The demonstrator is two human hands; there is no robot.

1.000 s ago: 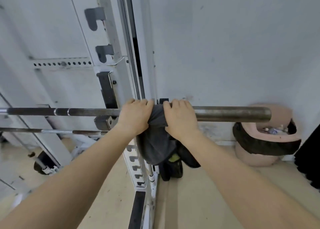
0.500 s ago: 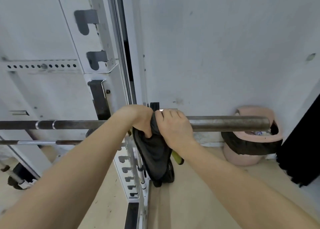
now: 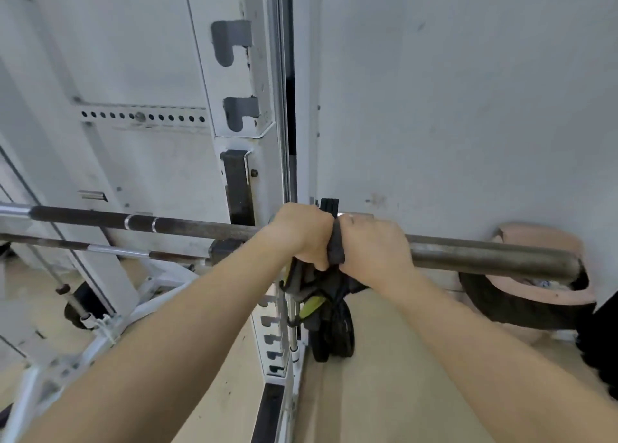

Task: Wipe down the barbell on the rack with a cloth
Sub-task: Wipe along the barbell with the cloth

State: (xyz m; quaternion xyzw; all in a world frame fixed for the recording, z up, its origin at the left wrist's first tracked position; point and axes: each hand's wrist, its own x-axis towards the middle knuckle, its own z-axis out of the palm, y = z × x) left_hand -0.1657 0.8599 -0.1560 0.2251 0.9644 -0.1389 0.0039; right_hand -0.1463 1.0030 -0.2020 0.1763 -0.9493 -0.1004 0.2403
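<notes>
A dark steel barbell [image 3: 187, 226] runs across the view from the left edge to its bare sleeve end [image 3: 495, 258] on the right, resting on a white rack upright [image 3: 247, 114]. My left hand [image 3: 301, 233] and my right hand [image 3: 374, 247] grip the bar side by side, knuckles touching. A dark grey cloth [image 3: 336, 248] is bunched between them around the bar, with only a narrow strip showing. Both hands are closed on the cloth and the bar under it.
A second thinner bar [image 3: 110, 249] lies lower on the left. Black straps and small weight plates [image 3: 331, 329] sit on the floor by the rack base. A pink bin with a black liner [image 3: 535, 295] stands against the grey wall on the right.
My hands have drawn together on the bar. The cloth, which hung loose below the bar, is now bunched tight between them. The view has shifted slightly.
</notes>
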